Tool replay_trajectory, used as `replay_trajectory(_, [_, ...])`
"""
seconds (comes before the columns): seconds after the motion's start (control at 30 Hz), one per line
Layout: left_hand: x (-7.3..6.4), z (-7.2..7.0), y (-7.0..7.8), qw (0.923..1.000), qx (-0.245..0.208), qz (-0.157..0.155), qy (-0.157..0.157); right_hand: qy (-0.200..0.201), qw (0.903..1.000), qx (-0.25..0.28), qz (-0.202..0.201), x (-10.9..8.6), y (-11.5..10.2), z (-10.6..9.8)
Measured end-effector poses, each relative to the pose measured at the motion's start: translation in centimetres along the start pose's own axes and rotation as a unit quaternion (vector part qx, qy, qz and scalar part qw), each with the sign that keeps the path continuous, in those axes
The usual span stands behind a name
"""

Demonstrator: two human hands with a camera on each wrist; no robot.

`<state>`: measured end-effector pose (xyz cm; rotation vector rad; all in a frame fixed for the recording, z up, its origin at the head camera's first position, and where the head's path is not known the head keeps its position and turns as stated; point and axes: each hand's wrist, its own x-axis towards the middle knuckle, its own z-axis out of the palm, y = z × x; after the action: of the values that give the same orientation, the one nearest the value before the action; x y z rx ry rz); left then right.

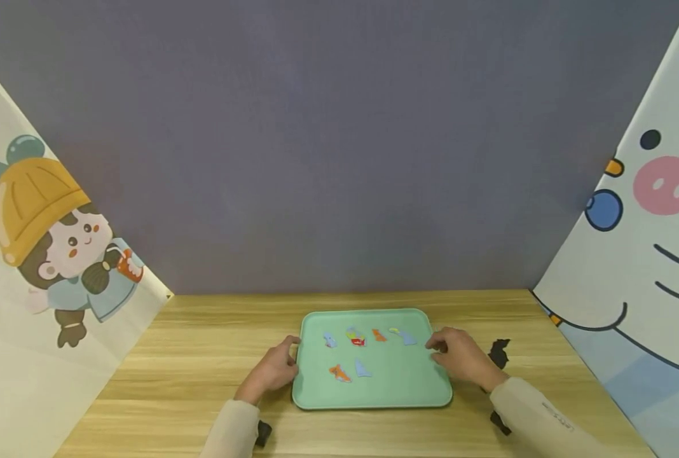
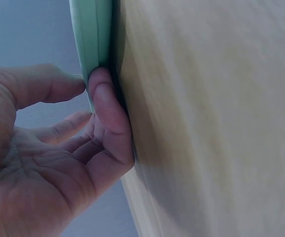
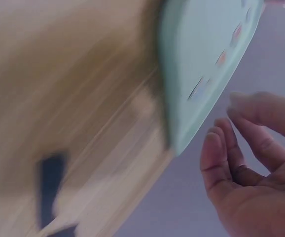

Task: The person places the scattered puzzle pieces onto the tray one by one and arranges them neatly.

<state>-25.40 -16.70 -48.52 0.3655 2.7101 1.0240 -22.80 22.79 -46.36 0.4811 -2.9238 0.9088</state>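
Note:
A mint-green tray [image 1: 397,388] lies on the wooden table, bearing several small flat cut-out pieces. A back row holds a bluish piece [image 1: 330,340], a red-and-yellow piece [image 1: 356,337], an orange piece [image 1: 379,335] and a grey-blue one with a yellow tip [image 1: 405,337]. Closer to me are an orange piece [image 1: 339,373] and a pale blue triangular piece [image 1: 362,368]. My left hand [image 1: 275,367] pinches the tray's left rim, thumb on one side and fingers curled beneath. At the right rim my right hand [image 1: 459,356] hovers with loosely bent fingers, holding nothing.
Dark irregular patches [image 1: 498,353] mark the table to the right, beside my right forearm. A grey panel [image 1: 339,152] rises behind the table. Cartoon-printed panels stand at the left [image 1: 2,305] and right [image 1: 648,267].

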Motion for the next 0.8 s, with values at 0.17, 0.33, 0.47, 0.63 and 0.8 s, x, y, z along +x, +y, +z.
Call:
replay_trajectory(0.17, [0.0, 0.0, 0.0, 1.0000, -0.001, 0.000, 0.004, -0.016, 0.9986, -0.007, 0.050, -1.8, 2.1, -2.0])
replay_trajectory(0.33, [-0.1, 0.0, 0.0, 1.0000, 0.000, 0.000, 0.006, -0.050, 0.9946, 0.002, 0.091, -3.3, 4.3, -2.9])
replay_trajectory(0.47, [-0.1, 0.0, -0.1, 1.0000, 0.001, -0.001, 0.006, -0.063, 0.9934, -0.011, 0.095, -4.2, 5.7, -2.7])
replay_trajectory(0.63, [-0.1, 0.0, -0.1, 1.0000, 0.002, 0.001, 0.005, -0.056, 0.9945, -0.020, 0.085, -5.1, 6.2, -2.6])
replay_trajectory(0.8, [-0.1, 0.1, 0.0, 1.0000, -0.006, 0.003, 0.001, -0.051, 0.9953, -0.030, 0.077, -5.9, 6.5, -3.0])
